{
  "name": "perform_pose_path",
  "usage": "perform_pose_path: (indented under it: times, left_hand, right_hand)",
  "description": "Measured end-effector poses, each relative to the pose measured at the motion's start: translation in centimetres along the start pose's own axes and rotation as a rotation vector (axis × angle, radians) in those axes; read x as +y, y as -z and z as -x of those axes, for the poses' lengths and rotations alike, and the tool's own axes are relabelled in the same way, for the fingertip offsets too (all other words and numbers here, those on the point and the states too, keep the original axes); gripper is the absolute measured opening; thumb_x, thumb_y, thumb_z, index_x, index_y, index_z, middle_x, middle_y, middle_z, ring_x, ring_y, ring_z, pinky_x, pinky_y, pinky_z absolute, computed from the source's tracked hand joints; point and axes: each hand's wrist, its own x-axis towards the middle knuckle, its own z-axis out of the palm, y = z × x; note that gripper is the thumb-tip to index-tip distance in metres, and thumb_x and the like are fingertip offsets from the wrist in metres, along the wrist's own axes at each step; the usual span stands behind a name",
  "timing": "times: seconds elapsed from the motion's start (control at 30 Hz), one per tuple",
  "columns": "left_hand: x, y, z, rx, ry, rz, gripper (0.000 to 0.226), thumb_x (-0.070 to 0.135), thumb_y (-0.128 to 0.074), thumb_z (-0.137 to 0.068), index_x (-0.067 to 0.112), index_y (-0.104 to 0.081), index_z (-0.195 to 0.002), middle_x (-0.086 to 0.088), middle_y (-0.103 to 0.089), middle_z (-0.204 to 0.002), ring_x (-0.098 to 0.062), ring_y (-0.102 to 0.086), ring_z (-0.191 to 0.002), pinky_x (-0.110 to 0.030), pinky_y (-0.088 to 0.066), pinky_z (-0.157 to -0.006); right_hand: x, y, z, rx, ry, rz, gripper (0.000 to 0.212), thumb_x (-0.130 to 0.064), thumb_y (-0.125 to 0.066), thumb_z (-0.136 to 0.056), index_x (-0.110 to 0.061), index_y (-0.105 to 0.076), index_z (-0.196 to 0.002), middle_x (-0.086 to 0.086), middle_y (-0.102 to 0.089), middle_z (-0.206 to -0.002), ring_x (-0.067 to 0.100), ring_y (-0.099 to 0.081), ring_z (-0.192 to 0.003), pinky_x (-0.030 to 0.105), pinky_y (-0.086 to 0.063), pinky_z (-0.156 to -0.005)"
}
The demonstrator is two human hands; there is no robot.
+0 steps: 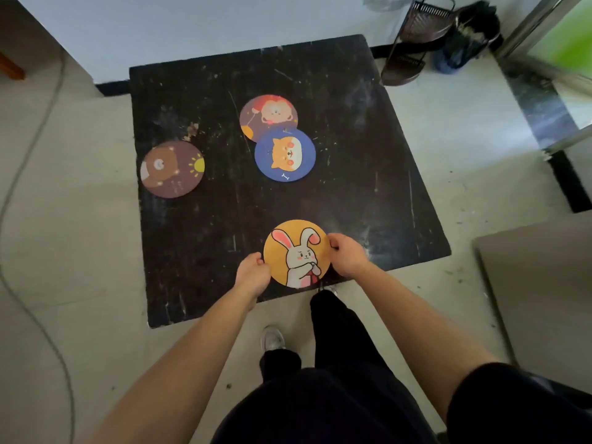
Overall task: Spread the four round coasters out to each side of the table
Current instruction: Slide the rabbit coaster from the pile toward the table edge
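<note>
On the black square table [368, 129] lie four round coasters. The yellow rabbit coaster [296, 254] is near the table's near edge, gripped on its left rim by my left hand [253, 274] and on its right rim by my right hand [347, 256]. The brown bear coaster [172, 169] sits at the left edge. Around the middle lies the blue dog coaster [285, 154], overlapping the lower edge of the red-orange coaster [267, 115] behind it.
A dark metal rack [413, 43] and a black bag [471, 33] stand on the floor beyond the table's far right corner. A grey cable [38, 123] runs along the floor on the left. My legs and shoes [272, 338] are just below the near edge.
</note>
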Motion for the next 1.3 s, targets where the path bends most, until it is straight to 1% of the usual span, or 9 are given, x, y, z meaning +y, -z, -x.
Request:
perform_pose_path:
  times: [0.1, 0.2, 0.33, 0.6, 0.67, 0.77, 0.87, 0.97, 1.3]
  left_hand:
    - [-0.1, -0.2, -0.4, -0.010, 0.027, 0.028, 0.036, 0.010, -0.049, -0.087, 0.031, -0.030, -0.064, 0.011, -0.038, -0.071, -0.015, -0.039, -0.071, -0.033, -0.037, -0.071]
    - [0.2, -0.2, -0.9, -0.052, 0.044, 0.085, 0.027, 0.009, -0.048, -0.088, 0.030, -0.042, -0.074, 0.006, -0.046, -0.080, -0.019, -0.042, -0.087, -0.037, -0.040, -0.079]
    - [-0.2, -0.4, -1.1, -0.114, 0.040, 0.161, 0.024, 0.008, -0.045, -0.086, 0.019, -0.065, -0.087, -0.003, -0.060, -0.089, -0.019, -0.048, -0.085, -0.037, -0.039, -0.074]
    - [-0.5, -0.5, -1.2, -0.154, 0.006, 0.173, 0.030, 0.007, -0.049, -0.091, 0.032, -0.064, -0.085, 0.009, -0.069, -0.093, -0.011, -0.056, -0.089, -0.027, -0.048, -0.068]
    - [-0.4, -0.4, -1.4, -0.162, 0.010, 0.137, 0.027, 0.009, -0.049, -0.091, 0.029, -0.066, -0.095, 0.009, -0.067, -0.096, -0.012, -0.055, -0.092, -0.028, -0.047, -0.067]
    - [0.4, -0.2, -1.2, -0.125, -0.027, -0.030, 0.027, 0.014, -0.048, -0.091, 0.018, -0.062, -0.114, -0.005, -0.063, -0.116, -0.023, -0.054, -0.109, -0.038, -0.049, -0.084]
    - [1.4, 0.4, -0.6, 0.042, -0.180, -0.412, 0.049, 0.031, -0.041, -0.097, 0.017, -0.038, -0.144, -0.010, -0.036, -0.150, -0.032, -0.031, -0.137, -0.049, -0.032, -0.108]
    - [3.4, 1.4, 0.1, 0.122, -0.353, -0.495, 0.055, 0.039, -0.036, -0.099, 0.017, -0.028, -0.149, -0.008, -0.025, -0.157, -0.030, -0.018, -0.143, -0.049, -0.026, -0.111]
    - [10.4, 4.2, 1.8, 0.239, -0.534, -0.395, 0.058, 0.042, -0.037, -0.099, 0.019, -0.026, -0.150, -0.007, -0.019, -0.161, -0.030, -0.013, -0.146, -0.049, -0.021, -0.113]
  right_hand:
    - [0.4, -0.3, 0.1, 0.004, -0.004, -0.017, 0.026, -0.020, -0.049, -0.096, -0.013, -0.063, -0.117, 0.010, -0.070, -0.115, 0.032, -0.062, -0.108, 0.041, -0.051, -0.085]
    - [0.6, -0.4, 0.3, 0.031, 0.012, -0.074, 0.021, -0.021, -0.048, -0.096, -0.014, -0.063, -0.109, 0.007, -0.071, -0.109, 0.031, -0.065, -0.101, 0.043, -0.054, -0.083]
    - [0.6, -0.7, 0.9, 0.020, 0.050, -0.024, 0.036, -0.020, -0.044, -0.097, -0.025, -0.055, -0.131, 0.002, -0.070, -0.119, 0.029, -0.066, -0.104, 0.043, -0.055, -0.086]
    - [0.8, -1.0, 1.0, 0.028, 0.034, 0.041, 0.044, -0.018, -0.043, -0.100, -0.020, -0.045, -0.144, 0.010, -0.063, -0.132, 0.034, -0.062, -0.115, 0.046, -0.052, -0.093]
    - [0.8, -0.9, 1.1, 0.013, 0.047, 0.050, 0.044, -0.017, -0.043, -0.100, -0.019, -0.044, -0.144, 0.009, -0.062, -0.134, 0.034, -0.060, -0.117, 0.045, -0.051, -0.095]
    - [0.5, -0.3, 1.2, 0.004, 0.076, 0.035, 0.040, -0.021, -0.043, -0.099, -0.023, -0.049, -0.139, 0.005, -0.063, -0.132, 0.031, -0.060, -0.116, 0.045, -0.053, -0.095]
    - [0.1, 0.9, 1.2, 0.065, 0.075, 0.121, 0.047, -0.024, -0.042, -0.100, -0.017, -0.040, -0.147, 0.009, -0.046, -0.150, 0.032, -0.043, -0.136, 0.049, -0.041, -0.108]
    - [-0.7, 3.1, 1.4, 0.174, 0.094, 0.196, 0.055, -0.031, -0.041, -0.103, -0.019, -0.027, -0.154, 0.008, -0.027, -0.162, 0.032, -0.028, -0.146, 0.051, -0.034, -0.112]
    - [-4.5, 10.4, 2.6, 0.404, 0.096, 0.168, 0.061, -0.036, -0.045, -0.101, -0.020, -0.021, -0.155, 0.009, -0.020, -0.163, 0.033, -0.024, -0.147, 0.051, -0.033, -0.112]
